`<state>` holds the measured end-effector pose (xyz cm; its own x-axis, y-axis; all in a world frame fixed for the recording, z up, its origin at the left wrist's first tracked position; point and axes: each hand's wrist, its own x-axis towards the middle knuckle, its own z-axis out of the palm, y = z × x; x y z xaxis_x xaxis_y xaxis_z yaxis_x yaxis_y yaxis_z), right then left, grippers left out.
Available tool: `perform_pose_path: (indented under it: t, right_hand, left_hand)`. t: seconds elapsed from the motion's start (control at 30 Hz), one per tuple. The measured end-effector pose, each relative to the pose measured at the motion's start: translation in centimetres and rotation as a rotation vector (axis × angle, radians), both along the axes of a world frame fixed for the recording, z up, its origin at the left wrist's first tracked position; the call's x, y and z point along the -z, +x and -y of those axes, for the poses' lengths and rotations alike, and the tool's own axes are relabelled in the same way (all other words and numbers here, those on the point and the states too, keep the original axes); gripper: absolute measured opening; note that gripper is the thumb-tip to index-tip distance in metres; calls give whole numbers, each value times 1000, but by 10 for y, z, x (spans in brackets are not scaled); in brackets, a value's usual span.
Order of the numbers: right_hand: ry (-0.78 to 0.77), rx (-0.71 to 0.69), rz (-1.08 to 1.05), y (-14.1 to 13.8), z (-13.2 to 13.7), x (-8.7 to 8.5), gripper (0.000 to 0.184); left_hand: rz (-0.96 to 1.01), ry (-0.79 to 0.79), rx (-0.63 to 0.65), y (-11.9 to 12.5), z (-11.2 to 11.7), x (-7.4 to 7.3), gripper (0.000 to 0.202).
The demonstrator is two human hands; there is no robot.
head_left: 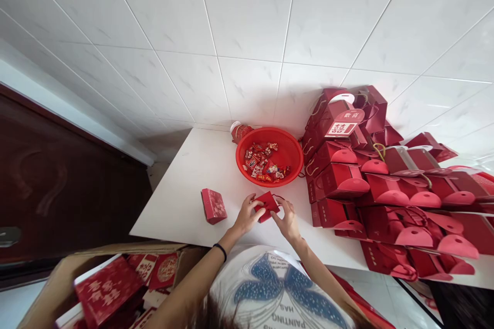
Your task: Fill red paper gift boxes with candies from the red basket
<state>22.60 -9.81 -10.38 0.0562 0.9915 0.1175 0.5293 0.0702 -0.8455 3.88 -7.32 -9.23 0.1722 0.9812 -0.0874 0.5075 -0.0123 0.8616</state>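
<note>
Both my hands hold a small red gift box [267, 204] just above the white table [185, 190], in front of me. My left hand [247, 214] grips its left side with fingers curled. My right hand [286, 218] pinches its right side near a thin cord handle. A second small red box [213, 205] lies on the table to the left of my hands. Beyond the held box stands a round red basket [270, 156] with several wrapped sweets in it.
A large heap of finished red gift boxes [370, 185] fills the table's right side. A cardboard carton [111, 282] of flat red boxes sits low at the left. A dark wooden door [57, 185] is at the far left, a white tiled wall behind.
</note>
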Motion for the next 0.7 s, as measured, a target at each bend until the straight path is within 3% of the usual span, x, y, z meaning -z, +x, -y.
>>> perform_pose_path:
  t: [0.13,0.23,0.33,0.47,0.7]
  right_hand:
    - [-112,64,-71,-1,-10,15,53]
    - [-171,76,-127,2,-18,20,60]
    - [-334,88,-244,3,-27,18,62]
    - [-478,190,-405,3,-35,13,48]
    - [-575,413,-480,14,-30,17,21]
  left_hand:
    - [29,23,23,0,-1,6,18]
    - [33,67,17,-2,-4,9,36]
    - [-12,-12,-10,-7,-7,9,52]
    - [-108,-133,-11,-13,-12,10,53]
    - [-31,10,62,-9,-14,13,54]
